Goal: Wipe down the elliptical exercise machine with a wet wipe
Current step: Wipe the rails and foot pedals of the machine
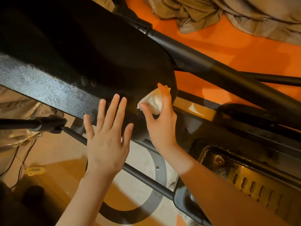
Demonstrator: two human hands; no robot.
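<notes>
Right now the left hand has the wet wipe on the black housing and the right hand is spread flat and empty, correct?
Hands are swapped. In the head view the right hand presses the wet wipe against the black housing, and the left hand is the one spread flat and empty.

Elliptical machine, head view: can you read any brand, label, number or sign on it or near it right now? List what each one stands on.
No readable text anywhere in this view.
Black housing of the machine: no logo or lettering visible.
Foot pedal: only ridges and a bolt, no markings.
Wet wipe in the right hand: plain.
Small pale tag on the floor: too small and blurred to read.
</notes>
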